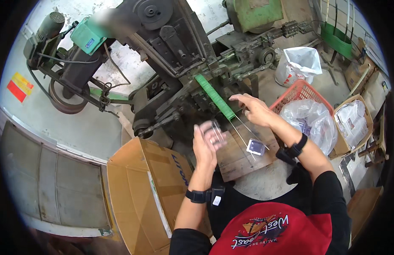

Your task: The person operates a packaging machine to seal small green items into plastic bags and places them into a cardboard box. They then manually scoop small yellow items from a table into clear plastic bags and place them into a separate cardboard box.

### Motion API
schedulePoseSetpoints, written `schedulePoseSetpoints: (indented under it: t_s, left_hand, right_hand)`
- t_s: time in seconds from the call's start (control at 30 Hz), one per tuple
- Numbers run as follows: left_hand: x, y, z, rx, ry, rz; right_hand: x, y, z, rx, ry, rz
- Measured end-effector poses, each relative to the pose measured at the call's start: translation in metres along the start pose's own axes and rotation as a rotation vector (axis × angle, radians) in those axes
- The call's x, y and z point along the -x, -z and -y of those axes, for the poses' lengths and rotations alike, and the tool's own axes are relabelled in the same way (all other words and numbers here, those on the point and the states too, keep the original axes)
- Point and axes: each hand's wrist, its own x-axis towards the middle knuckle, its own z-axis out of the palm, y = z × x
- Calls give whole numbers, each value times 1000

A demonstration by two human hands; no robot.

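Observation:
A row of thin green pieces (215,97) slopes down from the machine, stacked along two thin metal rods (241,135). My left hand (206,143) is left of the rods, palm turned up. A small clear plastic piece (216,128) lies against its fingers, blurred, so its exact kind does not show. To the right of the green row is my right hand (255,111), its fingers loosely stretched toward the row and nothing visible in them. A small clear case with a purplish inside (255,147) sits at the rods' lower end, over a wooden board (236,163).
A dark, greasy machine (163,46) fills the space ahead. An opened cardboard box (133,187) stands at left. On the right are a red plastic basket (299,89) with a clear bag (313,123), a white-lined bin (299,59) and a carton of papers (353,121).

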Motion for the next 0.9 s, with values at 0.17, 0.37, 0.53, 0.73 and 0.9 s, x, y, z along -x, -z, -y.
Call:
schedulePoseSetpoints:
  t_s: [0.17,0.37,0.53,0.73,0.9]
  left_hand:
    - [9,52,126,60,294,-98]
    - [28,-8,184,237,459,90]
    - [28,-33,169,357,384,152]
    - [26,-37,166,425,400,30]
    - [28,-28,155,377,366,25]
  right_hand:
    - [-44,-24,-31,333,-36,263]
    - [-56,-44,-46,420,-11,337]
    - [-7,-32,-40,176,-169,474]
    - [36,-33,-56,-63,-71,229]
    - [64,-25,-31,-251,-298,371]
